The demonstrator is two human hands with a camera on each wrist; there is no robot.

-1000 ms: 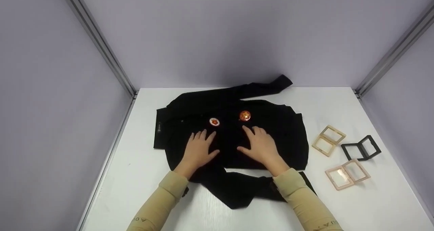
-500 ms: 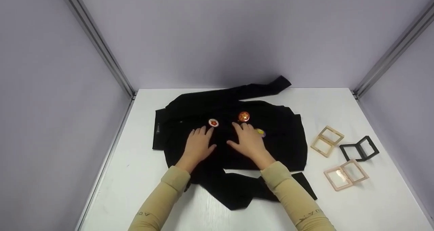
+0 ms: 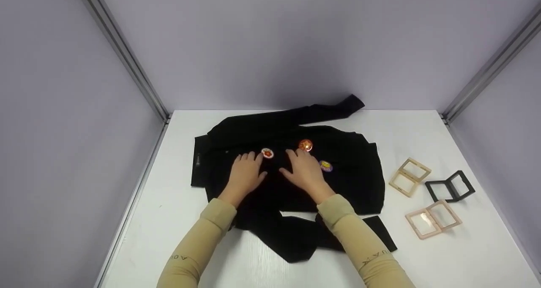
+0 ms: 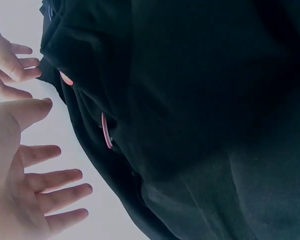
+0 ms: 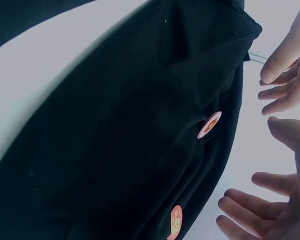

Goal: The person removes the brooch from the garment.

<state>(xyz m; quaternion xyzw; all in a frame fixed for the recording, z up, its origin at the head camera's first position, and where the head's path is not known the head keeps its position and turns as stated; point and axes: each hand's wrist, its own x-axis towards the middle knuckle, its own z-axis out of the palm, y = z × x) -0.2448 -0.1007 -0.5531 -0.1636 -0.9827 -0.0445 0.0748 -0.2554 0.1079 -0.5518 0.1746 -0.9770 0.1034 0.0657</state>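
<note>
A black long-sleeved shirt (image 3: 351, 186) lies spread on the white table, its collar toward the left. Three round badges sit on it: a white one with a red flower (image 3: 267, 153), an orange one with a star (image 3: 305, 145) and a purple and yellow one (image 3: 326, 166). My left hand (image 3: 244, 174) is over the shirt, fingers extended, index fingertip by the white badge. To its right, my right hand (image 3: 305, 169) has its fingers spread just below the orange badge. Both hands (image 4: 35, 185) (image 5: 270, 205) hold nothing in the wrist views.
At the right of the table stand three small opened frames: a gold one (image 3: 403, 183), a black one (image 3: 452, 191) and a pink one (image 3: 430, 233). Pale walls with metal corner posts (image 3: 122, 47) enclose the table on the left, back and right.
My right hand has moved left and slightly forward, uncovering the purple and yellow badge. The left hand has shifted slightly forward toward the white badge. The shirt lies as before.
</note>
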